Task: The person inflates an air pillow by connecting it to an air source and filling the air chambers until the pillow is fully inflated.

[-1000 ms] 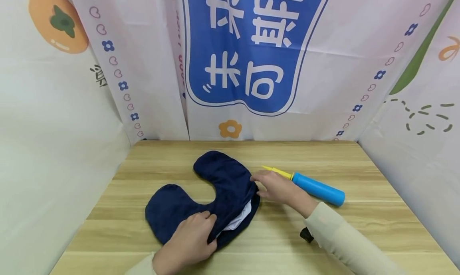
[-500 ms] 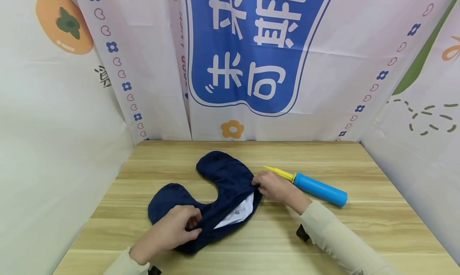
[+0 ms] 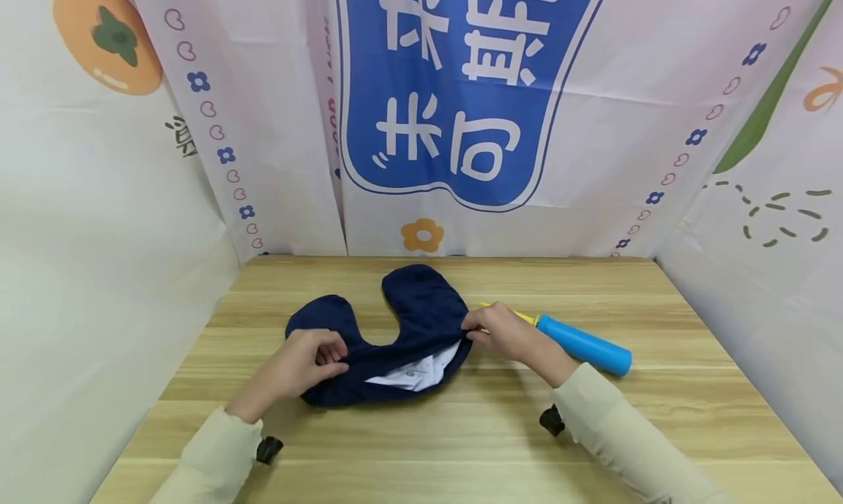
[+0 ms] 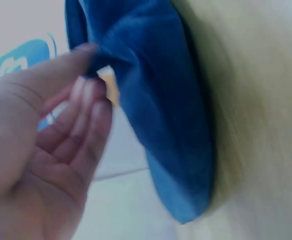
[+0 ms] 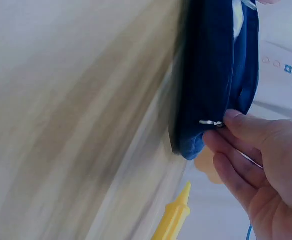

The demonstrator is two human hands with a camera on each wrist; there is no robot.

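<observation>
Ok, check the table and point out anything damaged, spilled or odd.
The navy U-shaped pillow stands out: its outer edge gapes, showing white material inside. A zip pull sits by the right hand, so it's probably unzipped rather than torn. I see no spill.

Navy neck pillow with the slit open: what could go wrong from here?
White fabric shows in the open slit of the navy neck pillow; it might snag if the zipper pull travels along.
The right hand is close to the blue hand pump; a sideways move could knock it.
The left hand appears to pinch just a fold, so the fabric may slip.
</observation>
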